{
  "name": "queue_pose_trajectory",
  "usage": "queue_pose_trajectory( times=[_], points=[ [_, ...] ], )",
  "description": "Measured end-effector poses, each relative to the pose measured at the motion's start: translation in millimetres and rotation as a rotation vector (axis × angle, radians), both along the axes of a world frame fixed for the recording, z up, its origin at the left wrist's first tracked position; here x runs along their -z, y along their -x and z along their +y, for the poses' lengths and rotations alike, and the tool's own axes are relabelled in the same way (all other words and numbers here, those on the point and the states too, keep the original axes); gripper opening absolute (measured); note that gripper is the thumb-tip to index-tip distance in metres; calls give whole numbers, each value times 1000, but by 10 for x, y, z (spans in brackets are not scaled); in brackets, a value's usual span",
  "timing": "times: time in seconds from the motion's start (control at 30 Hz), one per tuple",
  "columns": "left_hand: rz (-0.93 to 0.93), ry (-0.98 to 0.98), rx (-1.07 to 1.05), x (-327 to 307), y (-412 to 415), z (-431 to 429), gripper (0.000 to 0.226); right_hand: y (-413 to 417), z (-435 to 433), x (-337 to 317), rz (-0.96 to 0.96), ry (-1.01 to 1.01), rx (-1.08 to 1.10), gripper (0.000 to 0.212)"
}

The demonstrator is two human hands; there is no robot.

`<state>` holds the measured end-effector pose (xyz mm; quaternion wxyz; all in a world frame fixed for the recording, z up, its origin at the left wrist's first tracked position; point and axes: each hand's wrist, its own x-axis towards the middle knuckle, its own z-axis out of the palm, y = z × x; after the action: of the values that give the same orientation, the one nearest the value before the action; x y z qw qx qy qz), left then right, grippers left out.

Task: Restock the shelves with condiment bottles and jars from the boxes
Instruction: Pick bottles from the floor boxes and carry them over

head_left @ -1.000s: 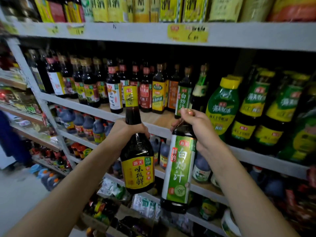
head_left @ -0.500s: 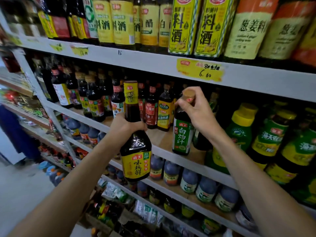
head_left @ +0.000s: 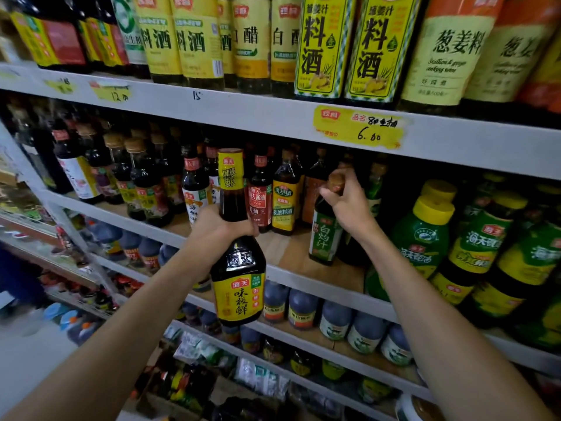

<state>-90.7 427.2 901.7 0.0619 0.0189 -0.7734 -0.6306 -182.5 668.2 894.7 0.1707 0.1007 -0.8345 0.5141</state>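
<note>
Head view looks up at stocked shelves. The left grip [head_left: 218,230] is clamped round the neck of a dark soy sauce bottle [head_left: 238,287] with a yellow label and a yellow cap sleeve. The bottle is held upright in the air in front of the middle shelf [head_left: 291,253], with its body hanging below that shelf's front edge.

The right grip [head_left: 349,205] is closed over the brown cap of a dark green-label bottle [head_left: 323,241]. Fingers are curled round its top. This bottle is on the wooden board of the middle shelf, near the front edge and leaning slightly. Whether its base sits flat on the board I cannot tell.

Just left of it stands a row of dark sauce bottles [head_left: 283,205] with red and yellow labels. To its right are green squeeze bottles [head_left: 425,238] with yellow caps.

A yellow price tag [head_left: 358,127] is stuck on the edge of the shelf above, under tall yellow-labelled cooking wine bottles [head_left: 321,47]. Blue-capped jars [head_left: 303,308] line the shelf below.
</note>
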Motion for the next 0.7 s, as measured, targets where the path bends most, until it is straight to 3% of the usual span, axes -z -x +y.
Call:
queue_pose_trajectory(
  times=[0.1,0.2,0.3,0.5,0.7],
  points=[
    [-5,7,19,0,19,5,21,59,27,-84,-64,-95,9,25],
    [-12,2,16,12,15,3,20,154,48,-210,-125,-356,86,29],
    [-1,-5,38,2,4,-7,20,202,3,-351,-144,-584,141,15],
    [-12,-38,33,37,13,-52,18,280,-30,-336,-108,-638,257,28],
    [-3,-38,-16,93,22,-44,26,236,-86,-368,-110,-705,345,23]
  ],
)
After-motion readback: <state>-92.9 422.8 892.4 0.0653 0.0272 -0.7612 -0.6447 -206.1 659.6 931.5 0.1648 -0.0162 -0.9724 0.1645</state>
